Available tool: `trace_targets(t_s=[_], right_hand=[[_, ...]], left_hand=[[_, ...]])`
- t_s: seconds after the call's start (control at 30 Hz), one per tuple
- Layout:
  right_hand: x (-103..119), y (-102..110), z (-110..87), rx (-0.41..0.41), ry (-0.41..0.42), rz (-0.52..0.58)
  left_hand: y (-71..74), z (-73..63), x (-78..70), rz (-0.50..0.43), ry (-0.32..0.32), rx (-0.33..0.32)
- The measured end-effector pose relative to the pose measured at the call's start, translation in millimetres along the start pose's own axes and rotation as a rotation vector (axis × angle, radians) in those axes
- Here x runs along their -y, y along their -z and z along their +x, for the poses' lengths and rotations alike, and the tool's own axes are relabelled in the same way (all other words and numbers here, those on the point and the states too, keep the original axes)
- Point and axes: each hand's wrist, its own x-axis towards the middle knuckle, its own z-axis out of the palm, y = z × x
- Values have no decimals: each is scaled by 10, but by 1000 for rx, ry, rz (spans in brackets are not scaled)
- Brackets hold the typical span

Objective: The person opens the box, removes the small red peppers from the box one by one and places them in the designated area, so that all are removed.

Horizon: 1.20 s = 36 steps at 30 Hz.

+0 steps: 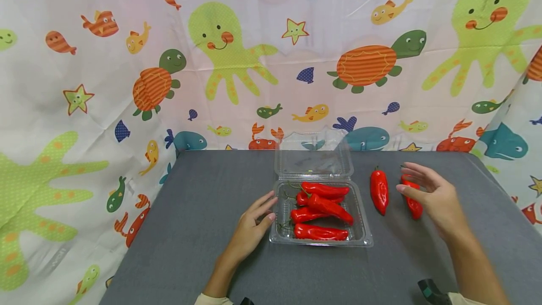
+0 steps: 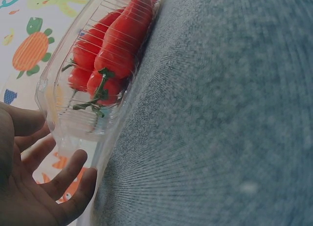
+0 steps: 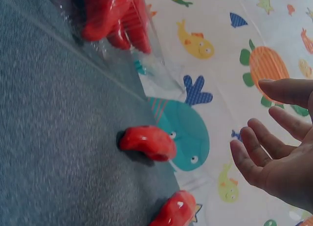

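Your relaxed left hand (image 1: 250, 232) lay beside the clear rectangular plastic box (image 1: 361, 218), perhaps steadying it; its raised lid (image 1: 313, 158) left glossy tapered red peppers (image 1: 328, 206) reachable. Your wide, empty right hand (image 1: 436, 201) hovered over a loose red pepper (image 1: 415, 209) toward the grey worktop's (image 1: 211, 192) back right corner.

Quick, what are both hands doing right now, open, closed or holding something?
Left hand: open, holding nothing, by the clear container's left side.
Right hand: open, holding nothing, near the rightmost red pepper.
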Motion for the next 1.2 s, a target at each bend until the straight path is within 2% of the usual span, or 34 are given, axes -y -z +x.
trace_targets(t_s=[0.3,0.6,0.9,1.2], right_hand=[[152,-123,-64,22,82,36],[248,-301,-96,82,102,56],[331,-470,-131,159,112,125],[351,-582,-154,216,117,108]], left_hand=[[2,-4,-16,-11,17,6],[-8,-2,0,-14,-1,-6],[-8,-5,9,-17,-8,-6],[1,0,-23,3,5,-1]])
